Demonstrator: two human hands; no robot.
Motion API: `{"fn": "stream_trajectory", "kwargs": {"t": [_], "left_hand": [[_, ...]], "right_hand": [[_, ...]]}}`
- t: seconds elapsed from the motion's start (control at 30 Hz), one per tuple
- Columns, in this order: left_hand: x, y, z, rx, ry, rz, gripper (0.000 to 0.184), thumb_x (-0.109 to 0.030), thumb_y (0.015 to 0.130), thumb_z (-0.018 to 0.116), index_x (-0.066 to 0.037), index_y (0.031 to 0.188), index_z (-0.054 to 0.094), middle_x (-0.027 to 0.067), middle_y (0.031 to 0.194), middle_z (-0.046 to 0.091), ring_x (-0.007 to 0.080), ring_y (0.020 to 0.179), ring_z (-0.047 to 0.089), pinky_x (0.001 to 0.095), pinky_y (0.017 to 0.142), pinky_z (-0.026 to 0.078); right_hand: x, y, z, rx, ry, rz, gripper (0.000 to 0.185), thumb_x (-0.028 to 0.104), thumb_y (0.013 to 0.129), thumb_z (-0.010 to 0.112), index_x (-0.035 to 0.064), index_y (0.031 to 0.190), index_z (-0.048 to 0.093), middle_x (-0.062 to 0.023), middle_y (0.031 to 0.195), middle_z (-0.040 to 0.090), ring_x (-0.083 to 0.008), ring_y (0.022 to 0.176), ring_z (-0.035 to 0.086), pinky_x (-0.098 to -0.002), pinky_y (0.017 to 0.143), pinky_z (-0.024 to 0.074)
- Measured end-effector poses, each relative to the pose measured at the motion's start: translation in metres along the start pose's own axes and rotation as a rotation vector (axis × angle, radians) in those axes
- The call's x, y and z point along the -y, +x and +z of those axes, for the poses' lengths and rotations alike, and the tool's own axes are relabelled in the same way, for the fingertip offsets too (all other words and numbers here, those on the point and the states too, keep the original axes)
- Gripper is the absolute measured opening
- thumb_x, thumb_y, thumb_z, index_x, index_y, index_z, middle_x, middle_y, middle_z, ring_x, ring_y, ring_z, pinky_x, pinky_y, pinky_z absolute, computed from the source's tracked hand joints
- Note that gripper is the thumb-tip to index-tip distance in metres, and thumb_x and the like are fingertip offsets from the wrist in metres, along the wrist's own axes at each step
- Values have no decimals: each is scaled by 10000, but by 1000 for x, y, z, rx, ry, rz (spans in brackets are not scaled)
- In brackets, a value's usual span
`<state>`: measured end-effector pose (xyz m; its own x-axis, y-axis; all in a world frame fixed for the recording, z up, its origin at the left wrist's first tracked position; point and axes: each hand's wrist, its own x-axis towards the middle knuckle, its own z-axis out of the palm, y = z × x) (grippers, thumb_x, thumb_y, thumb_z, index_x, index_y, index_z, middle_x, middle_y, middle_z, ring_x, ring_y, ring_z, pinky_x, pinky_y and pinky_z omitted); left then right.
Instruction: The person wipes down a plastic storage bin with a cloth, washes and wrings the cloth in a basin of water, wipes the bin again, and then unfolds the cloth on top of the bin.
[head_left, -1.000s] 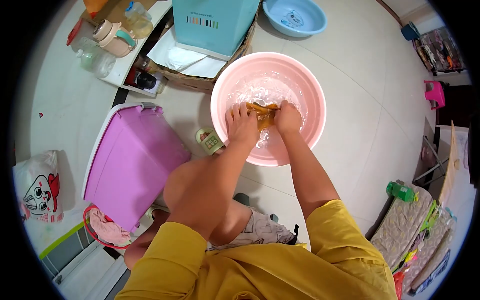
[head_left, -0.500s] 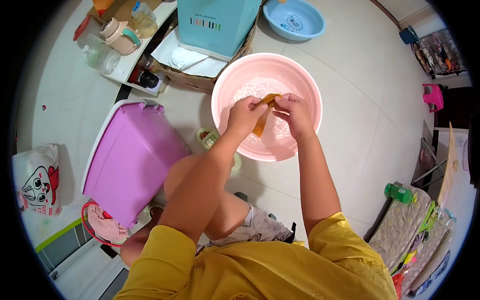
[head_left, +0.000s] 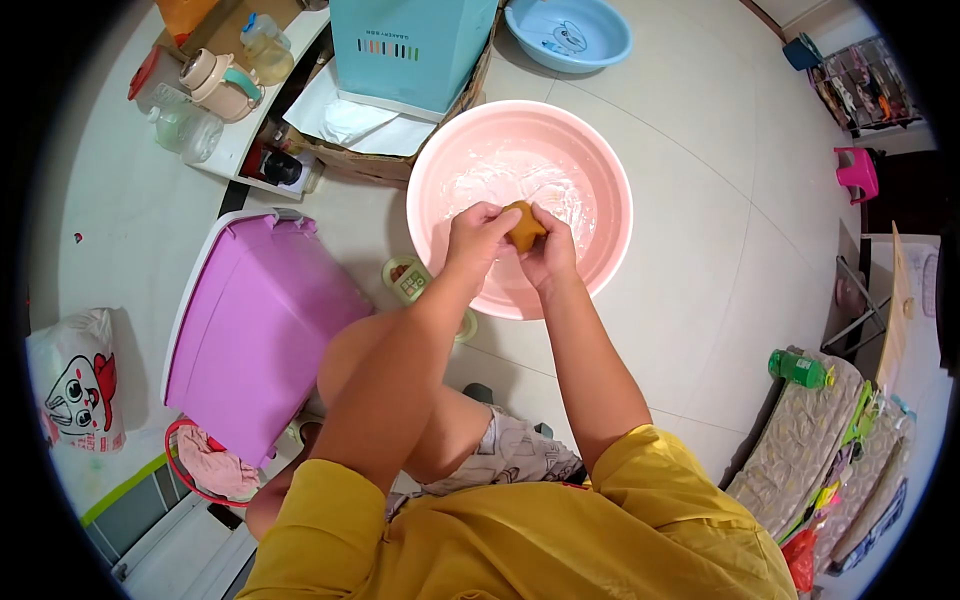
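Note:
Over a pink basin [head_left: 422,170] of water, a small bunched brown cloth [head_left: 525,228] is held between both hands. My left hand [head_left: 478,240] grips its left side, thumb and fingers pressed on it. From the right, my right hand [head_left: 550,250] closes round the other side, its fingers partly hidden by the cloth. The two hands nearly touch, above the near half of the basin. Rippled water shows beyond them.
A blue basin [head_left: 570,35] is on the floor beyond. At left stand a purple bin [head_left: 260,320], a teal box [head_left: 400,55] and a shelf [head_left: 240,140] with bottles. A green slipper [head_left: 405,280] lies near the basin. A green bottle [head_left: 797,368] lies at right.
The cloth was low at the water, then lifted and hanging down; now it is gathered into a small bunch. My hands have come closer together around it.

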<state>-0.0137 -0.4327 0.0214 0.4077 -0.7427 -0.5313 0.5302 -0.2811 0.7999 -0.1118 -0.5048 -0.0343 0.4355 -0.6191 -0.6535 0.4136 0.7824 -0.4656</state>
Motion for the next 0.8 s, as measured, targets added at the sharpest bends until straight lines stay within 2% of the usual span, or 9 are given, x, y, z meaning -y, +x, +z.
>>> {"fn": "stream_trajectory", "kwargs": {"t": [0.03, 0.07, 0.13, 0.23, 0.3, 0.43, 0.6, 0.73, 0.8], "left_hand": [[-1, -1, 3, 0, 0, 1, 217, -206, 878, 679, -27, 949, 580, 68, 890, 590, 152, 800, 611, 265, 679, 531], [-2, -2, 6, -130, 136, 19, 216, -193, 866, 692, -26, 944, 578, 75, 893, 590, 164, 805, 615, 275, 672, 539], [-2, -4, 6, -262, 271, 34, 218, -179, 855, 706, -25, 939, 577, 82, 895, 591, 176, 810, 619, 286, 665, 548], [-1, -4, 3, -231, 208, -115, 229, -146, 839, 719, -13, 966, 584, 107, 925, 602, 192, 829, 626, 288, 717, 553], [4, -4, 3, -56, -51, -205, 230, -116, 855, 694, 23, 1005, 590, 134, 970, 614, 212, 859, 635, 310, 792, 554], [8, -4, 6, -79, -131, -86, 217, -59, 863, 656, 65, 1029, 590, 156, 1016, 622, 234, 904, 637, 345, 860, 545], [-3, -4, 0, 14, -135, 36, 201, 32, 854, 573, 113, 1039, 572, 174, 1053, 622, 246, 954, 645, 358, 888, 545], [-7, -1, -2, 65, -168, -18, 247, 17, 865, 561, 98, 1098, 559, 182, 1068, 624, 251, 966, 646, 343, 904, 538], [-16, -1, 2, -192, 353, 153, 346, -25, 880, 567, 37, 1218, 525, 176, 1073, 635, 253, 975, 647, 328, 894, 534]], "right_hand": [[2, -3, 6, 34, 40, -7, 345, 176, 888, 612, -36, 1158, 584, -107, 1049, 583, -209, 897, 563, -323, 818, 473], [4, -7, 10, 34, 40, -6, 345, 176, 888, 612, -36, 1158, 584, -107, 1049, 583, -209, 897, 563, -323, 818, 473], [8, -19, 23, -65, -53, -162, 336, 82, 865, 611, -43, 1176, 592, -113, 1016, 587, -192, 893, 580, -287, 794, 487], [8, -22, 26, -49, -249, -319, 315, 40, 840, 620, -39, 1145, 610, -116, 978, 596, -173, 872, 591, -267, 739, 497], [16, -19, 22, 18, -357, -335, 295, 52, 836, 637, -24, 1121, 633, -102, 955, 606, -161, 842, 592, -261, 729, 498], [20, -19, 31, 174, -670, -343, 236, 89, 833, 674, -2, 1050, 687, -70, 925, 640, -132, 786, 597, -259, 715, 504], [27, -36, 48, 217, -719, -358, 230, 69, 833, 678, 8, 1054, 691, -57, 928, 658, -112, 810, 601, -243, 649, 508], [31, -35, 38, 182, -685, -272, 237, 18, 841, 647, 4, 1075, 677, -74, 948, 658, -119, 761, 606, -226, 593, 505], [27, -32, 32, 152, -687, -228, 235, -2, 844, 633, 0, 1076, 673, -85, 953, 658, -122, 741, 608, -222, 579, 503]]}}
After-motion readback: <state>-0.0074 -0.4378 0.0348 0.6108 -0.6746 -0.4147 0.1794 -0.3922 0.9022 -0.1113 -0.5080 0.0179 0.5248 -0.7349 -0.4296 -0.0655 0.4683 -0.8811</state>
